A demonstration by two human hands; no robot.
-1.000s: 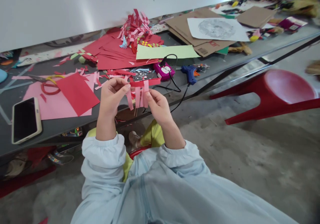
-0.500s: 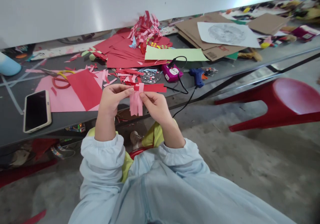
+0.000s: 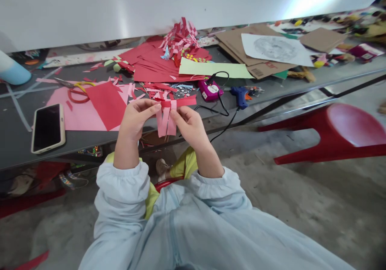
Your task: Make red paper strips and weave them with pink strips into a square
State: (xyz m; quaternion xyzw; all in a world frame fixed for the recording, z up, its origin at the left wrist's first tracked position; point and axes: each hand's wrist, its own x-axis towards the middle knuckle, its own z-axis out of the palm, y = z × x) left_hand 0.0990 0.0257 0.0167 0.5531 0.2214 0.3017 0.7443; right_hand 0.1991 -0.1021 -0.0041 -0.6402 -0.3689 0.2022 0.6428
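Between my hands, just over the table's front edge, are pink paper strips (image 3: 166, 121) hanging down side by side. A red paper strip (image 3: 187, 101) crosses them near the top and sticks out to the right. My left hand (image 3: 140, 115) is closed, thumb and fingers pinching the left end where red and pink meet. My right hand (image 3: 187, 121) is closed too, its thumb against the rightmost pink strip; its other fingers are partly hidden behind. Beyond my hands lie red and pink paper scraps (image 3: 157, 88).
Left on the table are a phone (image 3: 48, 127), scissors (image 3: 79, 91), a red sheet (image 3: 107, 104) and a pink sheet (image 3: 78, 119). A purple box (image 3: 208, 91), black cable and blue glue gun (image 3: 240, 97) lie right. A red stool (image 3: 325, 129) stands on the floor.
The pink strips have fanned apart, with gaps now showing between them. My right hand has shifted slightly to the right. The whole view has moved a little.
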